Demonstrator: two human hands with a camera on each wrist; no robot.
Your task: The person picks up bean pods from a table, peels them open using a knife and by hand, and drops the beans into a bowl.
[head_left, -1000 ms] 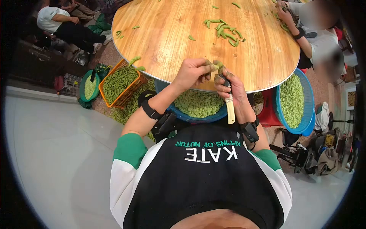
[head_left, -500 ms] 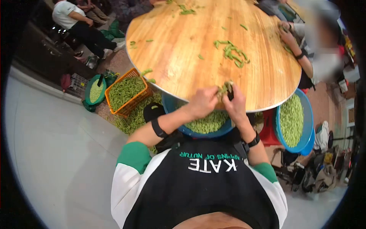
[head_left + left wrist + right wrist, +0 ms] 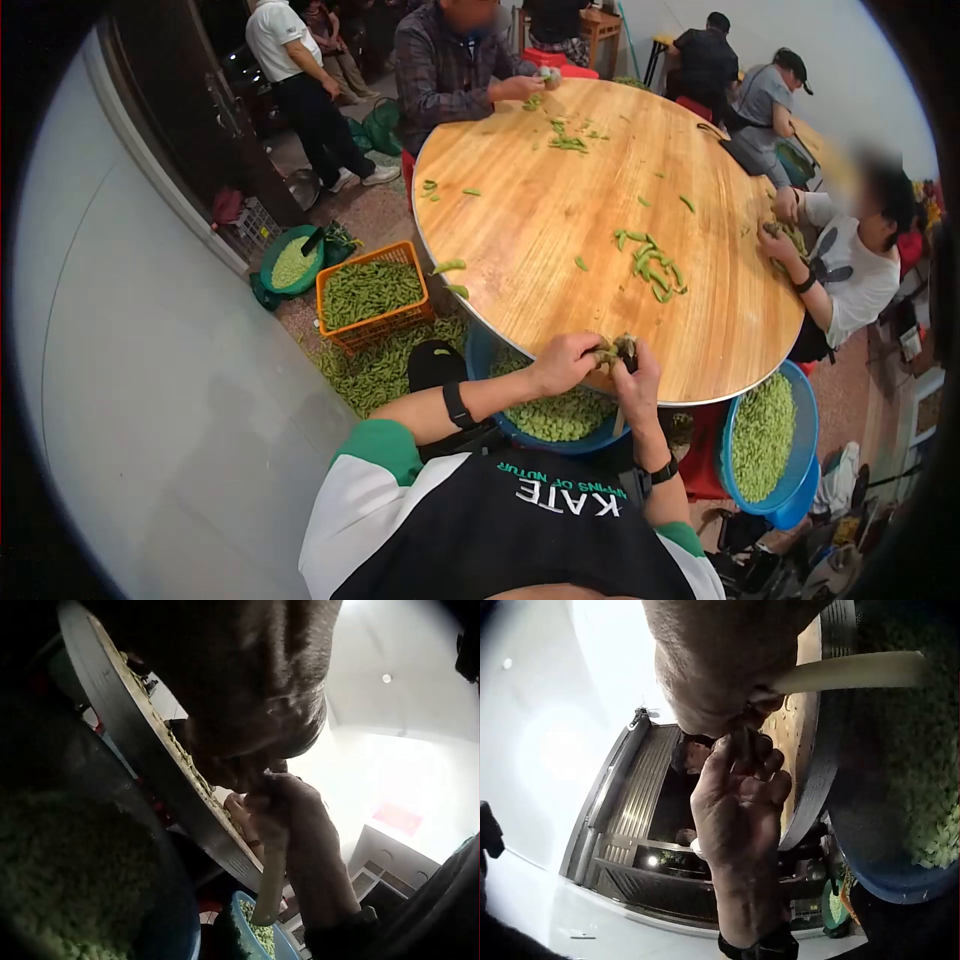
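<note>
Both hands meet over the near edge of the round wooden table (image 3: 560, 220). My left hand (image 3: 565, 362) pinches a green bean pod (image 3: 606, 352), fingertips right at those of the other hand. My right hand (image 3: 642, 378) grips a knife, whose long cream handle (image 3: 855, 673) sticks out below the palm; the blade is hidden among the fingers. In the left wrist view the same handle (image 3: 271, 889) points down. Under the hands, a blue tub (image 3: 530, 435) holds shelled green beans (image 3: 560, 415).
Loose pods (image 3: 655, 265) lie in a small pile on the table. An orange crate (image 3: 372, 325) of pods stands left, near a green basin (image 3: 293, 262) of beans. Another blue tub (image 3: 765, 440) is at right. Seated people work at the table's far side and right.
The head view has tilted up, so the table's far side and more people now show. Both hands remain together at the near edge, fingers shifting around the pod.
</note>
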